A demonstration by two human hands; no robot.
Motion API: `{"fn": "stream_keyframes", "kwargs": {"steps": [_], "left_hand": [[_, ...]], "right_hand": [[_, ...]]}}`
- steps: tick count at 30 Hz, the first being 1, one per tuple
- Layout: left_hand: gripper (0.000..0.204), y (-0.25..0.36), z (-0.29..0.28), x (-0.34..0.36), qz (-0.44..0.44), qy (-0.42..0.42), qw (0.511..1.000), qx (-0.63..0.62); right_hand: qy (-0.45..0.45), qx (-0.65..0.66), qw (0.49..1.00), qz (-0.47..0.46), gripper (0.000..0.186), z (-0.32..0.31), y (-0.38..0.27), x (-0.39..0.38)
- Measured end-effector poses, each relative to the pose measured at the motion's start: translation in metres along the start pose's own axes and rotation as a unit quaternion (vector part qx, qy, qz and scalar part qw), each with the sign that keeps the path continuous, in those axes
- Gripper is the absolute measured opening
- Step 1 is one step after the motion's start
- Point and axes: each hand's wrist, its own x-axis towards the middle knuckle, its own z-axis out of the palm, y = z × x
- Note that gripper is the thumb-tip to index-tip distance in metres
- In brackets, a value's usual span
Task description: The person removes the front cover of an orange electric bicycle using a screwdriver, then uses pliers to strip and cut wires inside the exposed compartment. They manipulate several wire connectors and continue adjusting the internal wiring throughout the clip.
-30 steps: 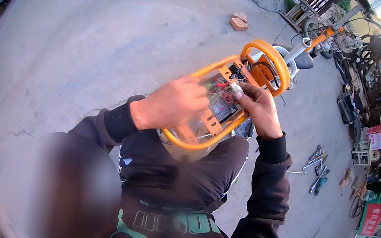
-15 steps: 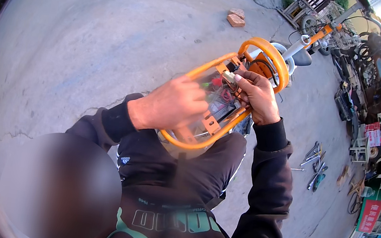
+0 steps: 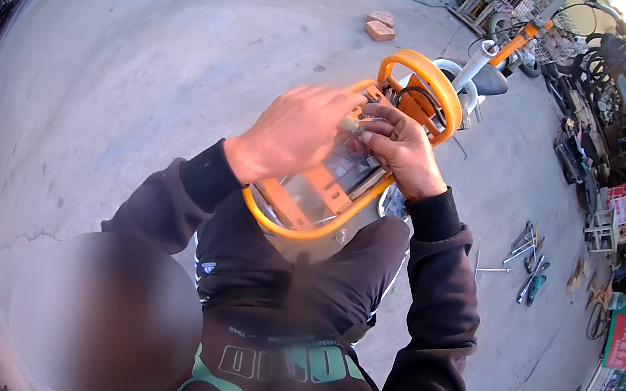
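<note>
In front of me is the orange tubular frame (image 3: 307,235) of a small scooter or bike, with orange cross plates and a loop at its far end. My right hand (image 3: 409,151) is closed over the frame's open bay, pinching a small pale wire connector (image 3: 350,125) between thumb and fingers. Close by on the left, my left hand (image 3: 290,130) has its fingertips at the same connector. Motion smears those fingers, so their grip is unclear. Thin wires (image 3: 355,147) show below the hands, inside the bay. Both hands partly hide what lies there.
Two reddish bricks (image 3: 380,27) lie on the concrete beyond the frame. Wrenches and other hand tools (image 3: 532,266) are spread on the ground at right. Past the loop stand the white tube and the handlebar column (image 3: 514,44). Bike parts (image 3: 603,92) crowd the far right.
My left hand has moved up and right, from over the frame's left side to the connector. The right hand keeps its pinch on the connector. The whole view has shifted slightly.
</note>
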Motion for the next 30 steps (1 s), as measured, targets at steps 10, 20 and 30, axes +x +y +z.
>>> {"fn": "stream_keyframes", "kwargs": {"steps": [10, 20, 30], "left_hand": [[0.039, -0.030, 0.014, 0.005, -0.016, -0.136, 0.989, 0.051], [0.031, -0.041, 0.016, 0.002, -0.026, -0.073, 0.997, -0.022], [0.029, -0.052, 0.012, 0.002, 0.091, -0.130, 0.987, 0.034]], "right_hand": [[0.046, -0.256, 0.964, -0.063, 0.044, 0.008, 0.007, 0.002], [-0.002, -0.089, 0.996, -0.009, 0.027, -0.001, 0.004, 0.000], [-0.078, -0.295, 0.952, 0.008, 0.029, -0.004, -0.014, 0.012]]}}
